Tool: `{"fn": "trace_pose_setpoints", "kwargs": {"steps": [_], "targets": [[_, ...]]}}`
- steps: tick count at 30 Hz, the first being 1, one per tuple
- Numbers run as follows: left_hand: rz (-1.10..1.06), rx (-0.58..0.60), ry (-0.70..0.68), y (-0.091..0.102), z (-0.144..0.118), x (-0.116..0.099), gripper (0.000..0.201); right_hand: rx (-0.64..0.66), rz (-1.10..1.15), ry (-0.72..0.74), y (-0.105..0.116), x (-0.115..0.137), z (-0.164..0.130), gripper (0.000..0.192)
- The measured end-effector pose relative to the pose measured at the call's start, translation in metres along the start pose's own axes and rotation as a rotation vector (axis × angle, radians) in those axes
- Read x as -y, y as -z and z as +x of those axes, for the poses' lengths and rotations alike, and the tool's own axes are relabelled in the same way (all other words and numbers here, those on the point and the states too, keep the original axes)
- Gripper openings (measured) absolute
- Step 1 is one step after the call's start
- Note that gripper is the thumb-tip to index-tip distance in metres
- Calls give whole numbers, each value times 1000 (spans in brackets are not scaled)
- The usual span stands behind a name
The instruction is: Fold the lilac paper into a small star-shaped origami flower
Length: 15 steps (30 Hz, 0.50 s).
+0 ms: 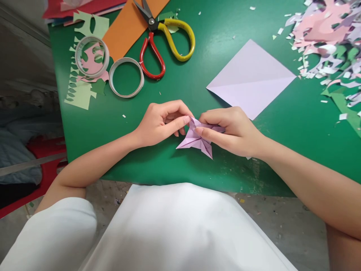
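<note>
Both hands pinch a small folded lilac paper figure (197,140) at the near middle of a green desk (214,30). The left hand (162,122) has its grip closed on the figure's upper left point, thumb and forefinger pressed together over the paper. The right hand (231,130) has its grip clamped on the figure's right side, forefinger laid along the top fold. The figure's lower pointed flaps splay out on the desk between the two wrists.

Just beyond the right hand lies a flat lilac paper square (251,77), turned like a diamond with one diagonal crease. Farther left, two tape rolls (126,77) sit side by side, one of them resting on pale green and pink paper cut-outs (81,94). Scissors (162,37) with one red and one yellow handle lie beyond them, blades over an orange sheet (126,26). A heap of pink, white and green paper scraps (329,34) fills the desk's far right corner, with small snippets scattered nearby. White clothing (180,229) covers the person's lap below the desk edge.
</note>
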State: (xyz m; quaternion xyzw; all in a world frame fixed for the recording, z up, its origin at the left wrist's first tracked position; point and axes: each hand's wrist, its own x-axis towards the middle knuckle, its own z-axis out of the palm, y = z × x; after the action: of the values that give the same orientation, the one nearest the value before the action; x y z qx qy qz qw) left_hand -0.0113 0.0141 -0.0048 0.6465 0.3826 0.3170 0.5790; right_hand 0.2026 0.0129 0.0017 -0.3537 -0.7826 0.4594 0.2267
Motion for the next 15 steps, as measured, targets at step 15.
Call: {"fn": "trace_pose_setpoints", "kwargs": {"steps": [15], "targets": [[187, -103, 36, -9, -2, 0, 21, -89, -250, 42, -12, 2, -2, 27]]}}
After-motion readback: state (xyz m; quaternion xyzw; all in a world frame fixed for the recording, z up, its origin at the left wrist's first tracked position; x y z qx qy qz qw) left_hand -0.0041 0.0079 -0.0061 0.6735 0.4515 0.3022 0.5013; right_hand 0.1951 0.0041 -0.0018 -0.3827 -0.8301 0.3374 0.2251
